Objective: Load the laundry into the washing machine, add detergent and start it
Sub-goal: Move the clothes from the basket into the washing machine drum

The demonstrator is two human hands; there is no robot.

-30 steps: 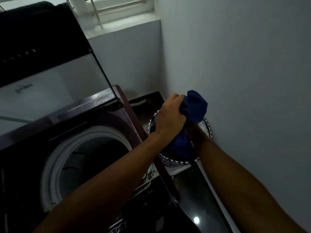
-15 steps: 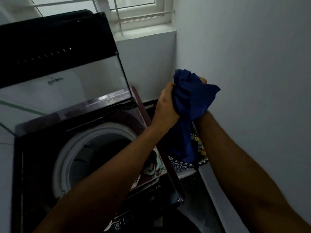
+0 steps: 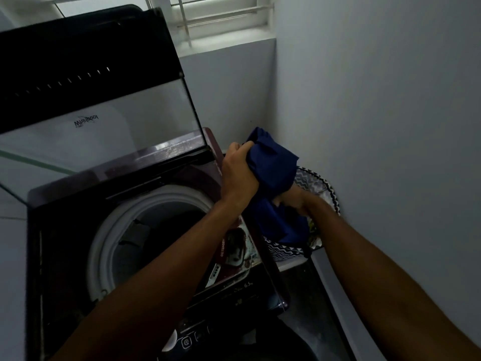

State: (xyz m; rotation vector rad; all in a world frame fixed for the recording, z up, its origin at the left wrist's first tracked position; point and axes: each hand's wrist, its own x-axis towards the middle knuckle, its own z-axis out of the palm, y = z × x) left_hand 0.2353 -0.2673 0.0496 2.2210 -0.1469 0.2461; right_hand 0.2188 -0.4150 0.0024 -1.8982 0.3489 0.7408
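A top-loading washing machine (image 3: 78,204) stands at the left with its glass lid (image 3: 99,100) raised and its drum (image 3: 156,238) open and dark inside. My left hand (image 3: 238,173) grips a bunched dark blue garment (image 3: 273,165) just right of the machine's rim. My right hand (image 3: 295,199) holds the same garment lower down, partly hidden by the cloth. The garment hangs over a laundry basket (image 3: 328,188) with a zigzag pattern, wedged between the machine and the wall.
A white wall (image 3: 377,126) closes in the right side. A window with bars (image 3: 216,19) sits behind the machine. The control panel (image 3: 192,337) with buttons runs along the machine's front edge. Dark floor (image 3: 307,308) shows beside the machine.
Both hands lifted the blue garment up out of the basket, then shifted it left toward the machine's rim. My right hand now grips lower on the cloth.
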